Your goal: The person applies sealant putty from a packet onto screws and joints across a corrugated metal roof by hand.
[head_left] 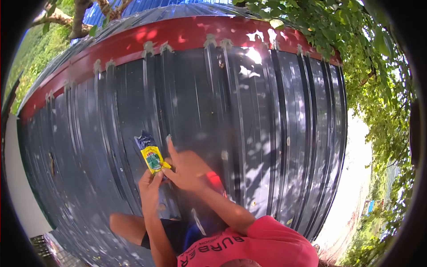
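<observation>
A small yellow and dark blue packet (152,156) with a green picture on its front is held up before me, tilted slightly left. My left hand (149,187) pinches its lower end between thumb and fingers. My right hand (187,171) has its thumb and lower fingers closed on the packet's lower right corner, while its index finger points up and away. A greyish-white smear shows on that fingertip. Beneath my right forearm lies a red thing (215,180), mostly hidden, whose kind I cannot make out.
I sit on a dark ribbed metal roof (191,107). Red flashing (187,34) runs across its upper edge, with several grey sealant dabs (210,41) along it. Leafy branches (311,26) overhang at the upper right. The roof drops off at the right side (340,169).
</observation>
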Demonstrator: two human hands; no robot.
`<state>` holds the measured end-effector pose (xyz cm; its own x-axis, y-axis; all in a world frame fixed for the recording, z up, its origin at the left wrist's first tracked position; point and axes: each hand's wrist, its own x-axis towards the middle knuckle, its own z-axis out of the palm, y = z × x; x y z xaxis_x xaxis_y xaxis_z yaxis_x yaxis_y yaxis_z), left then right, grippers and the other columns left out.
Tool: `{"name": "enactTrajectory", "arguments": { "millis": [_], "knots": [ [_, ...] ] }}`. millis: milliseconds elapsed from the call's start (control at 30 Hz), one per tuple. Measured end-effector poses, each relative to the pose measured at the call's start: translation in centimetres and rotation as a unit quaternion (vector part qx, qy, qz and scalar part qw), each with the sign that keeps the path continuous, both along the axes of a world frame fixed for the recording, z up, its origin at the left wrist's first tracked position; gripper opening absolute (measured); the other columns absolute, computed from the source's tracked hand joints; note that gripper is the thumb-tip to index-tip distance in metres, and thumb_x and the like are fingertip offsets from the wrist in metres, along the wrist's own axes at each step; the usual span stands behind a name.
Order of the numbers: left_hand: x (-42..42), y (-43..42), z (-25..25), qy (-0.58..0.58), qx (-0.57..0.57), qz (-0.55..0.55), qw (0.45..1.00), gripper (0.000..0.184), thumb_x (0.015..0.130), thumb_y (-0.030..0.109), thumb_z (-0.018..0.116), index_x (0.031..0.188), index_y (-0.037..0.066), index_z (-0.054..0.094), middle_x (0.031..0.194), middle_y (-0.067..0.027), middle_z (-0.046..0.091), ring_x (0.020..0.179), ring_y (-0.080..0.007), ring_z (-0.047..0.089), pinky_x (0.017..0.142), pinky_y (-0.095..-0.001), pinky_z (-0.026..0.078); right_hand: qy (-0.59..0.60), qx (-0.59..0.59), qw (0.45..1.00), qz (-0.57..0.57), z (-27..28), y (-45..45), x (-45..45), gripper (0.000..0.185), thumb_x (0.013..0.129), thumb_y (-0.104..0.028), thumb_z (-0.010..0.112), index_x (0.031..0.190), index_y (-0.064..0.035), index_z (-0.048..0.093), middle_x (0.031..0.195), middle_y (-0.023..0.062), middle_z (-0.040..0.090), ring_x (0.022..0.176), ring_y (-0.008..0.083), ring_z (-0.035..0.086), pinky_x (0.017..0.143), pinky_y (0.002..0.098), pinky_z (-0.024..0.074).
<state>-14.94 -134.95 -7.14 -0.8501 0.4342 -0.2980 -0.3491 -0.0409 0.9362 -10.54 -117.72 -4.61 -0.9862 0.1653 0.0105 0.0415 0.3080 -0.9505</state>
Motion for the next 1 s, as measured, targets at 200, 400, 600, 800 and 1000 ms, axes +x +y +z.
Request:
{"name": "enactTrajectory", "arguments": {
  "millis": [200,400,600,800,1000],
  "knots": [
    [0.6,1.0,0.3,0.011,0.066,0.035,0.997,0.025,0.098,0.007,0.067,0.123,0.002,0.067,0.107,-0.0015,0.072,0.09,-0.0077,0.065,0.072,-0.0253,0.055,-0.017,-0.331,0.943,0.014,-1.3,-0.7,-0.1,0.105,0.093,0.008,0.057,0.162,-0.0084,-0.02,0.092,0.0031,0.06,0.085,0.0105,0.058,0.083,0.0262,0.0505],
    [1.2,1.4,1.9,0.042,-0.118,0.027,0.992,0.02,0.1,0.008,0.065,0.119,0.0,0.069,0.103,-0.0013,0.072,0.086,-0.0066,0.065,0.07,-0.0236,0.053,0.031,-0.171,0.983,-0.057,-1.4,-2.3,0.2,0.096,0.093,0.007,0.054,0.163,-0.0047,-0.01,0.085,0.0029,0.058,0.075,0.0094,0.055,0.072,0.0242,0.0486],
    [0.9,1.3,0.3,0.046,-0.015,0.066,0.997,0.02,0.101,0.012,0.066,0.117,0.0,0.069,0.102,-0.002,0.073,0.092,-0.0075,0.065,0.08,-0.0252,0.053,0.024,-0.175,0.984,0.0,-2.1,-1.6,-0.4,0.096,0.094,0.0,0.06,0.163,-0.0021,-0.007,0.078,0.0024,0.053,0.07,0.0095,0.051,0.066,0.0235,0.0462],
    [1.2,1.5,0.1,0.046,-0.004,0.096,0.994,0.019,0.099,0.011,0.068,0.115,0.001,0.07,0.098,-0.0009,0.071,0.089,-0.0064,0.062,0.079,-0.0249,0.051,0.076,-0.199,0.976,-0.054,-1.1,-1.5,-0.5,0.096,0.096,-0.001,0.063,0.164,-0.0031,-0.005,0.084,0.0019,0.052,0.078,0.0086,0.052,0.073,0.0235,0.0472],
    [2.6,1.4,1.6,0.088,-0.089,0.06,0.99,0.018,0.096,0.011,0.071,0.111,0.002,0.069,0.093,-0.0003,0.07,0.084,-0.0059,0.06,0.074,-0.0254,0.05,0.075,-0.252,0.96,-0.095,-0.3,-1.2,-1.8,0.099,0.091,0.007,0.065,0.166,-0.0087,0.002,0.085,-0.0023,0.052,0.078,0.007,0.054,0.07,0.0225,0.049]
  ]
}}
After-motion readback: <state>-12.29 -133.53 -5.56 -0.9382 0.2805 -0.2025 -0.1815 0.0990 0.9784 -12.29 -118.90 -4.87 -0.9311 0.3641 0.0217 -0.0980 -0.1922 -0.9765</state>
